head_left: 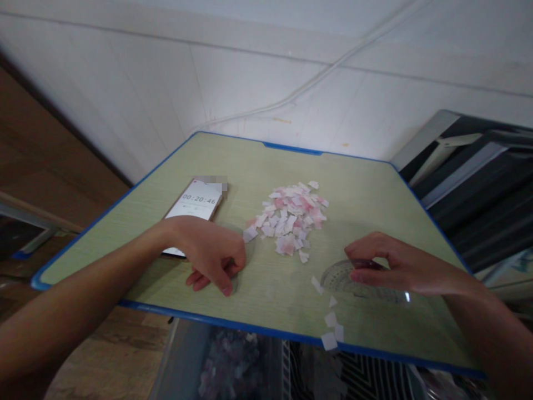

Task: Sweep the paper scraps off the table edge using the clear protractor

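A clear semicircular protractor [339,276] is low over the right side of the table, its curved edge between the thumb and forefinger of my right hand [391,264]. My left hand [212,250] hovers by the near end of a phone [195,203], its fingers loosely bent, thumb pointing down and apart; nothing shows in it. Between my hands, a little farther back, lies a heap of small white and pink paper scraps [291,214]. Several loose white scraps [331,319] trail from beside the protractor to the table's front edge.
The pale green table [250,161] has a blue rim and meets a white wall [258,83]. Below its front edge, a translucent bin [183,355] contains many scraps. Dark folded items [478,178] lean at the right; a brown cabinet [50,122] stands at the left.
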`<action>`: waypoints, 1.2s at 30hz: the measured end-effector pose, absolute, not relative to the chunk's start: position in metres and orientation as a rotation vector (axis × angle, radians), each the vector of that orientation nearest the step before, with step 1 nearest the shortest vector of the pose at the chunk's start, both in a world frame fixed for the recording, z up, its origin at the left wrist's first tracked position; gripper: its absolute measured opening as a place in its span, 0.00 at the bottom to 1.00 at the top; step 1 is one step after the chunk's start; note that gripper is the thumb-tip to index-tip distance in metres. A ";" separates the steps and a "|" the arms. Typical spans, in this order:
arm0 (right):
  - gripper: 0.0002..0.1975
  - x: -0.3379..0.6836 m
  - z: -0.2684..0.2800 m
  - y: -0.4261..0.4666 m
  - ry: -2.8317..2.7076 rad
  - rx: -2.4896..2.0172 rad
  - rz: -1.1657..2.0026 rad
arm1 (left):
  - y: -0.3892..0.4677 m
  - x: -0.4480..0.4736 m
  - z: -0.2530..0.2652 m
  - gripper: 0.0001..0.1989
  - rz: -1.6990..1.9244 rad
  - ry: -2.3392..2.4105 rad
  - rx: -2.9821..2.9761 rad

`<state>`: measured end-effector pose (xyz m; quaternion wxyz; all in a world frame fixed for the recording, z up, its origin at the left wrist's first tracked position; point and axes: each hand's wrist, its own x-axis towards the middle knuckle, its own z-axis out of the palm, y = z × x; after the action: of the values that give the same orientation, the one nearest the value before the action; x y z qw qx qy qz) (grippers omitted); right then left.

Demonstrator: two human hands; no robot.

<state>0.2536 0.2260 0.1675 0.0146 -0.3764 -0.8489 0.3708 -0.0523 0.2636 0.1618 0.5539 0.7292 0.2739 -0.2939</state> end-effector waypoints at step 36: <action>0.21 0.239 0.161 0.221 -2.475 -1.359 1.085 | 0.264 -0.053 0.162 0.13 -0.692 0.621 1.741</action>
<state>0.2395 0.2208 0.1607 0.0582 -0.4485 -0.8169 0.3581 -0.0526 0.2641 0.1615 0.5514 0.7359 0.2623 -0.2926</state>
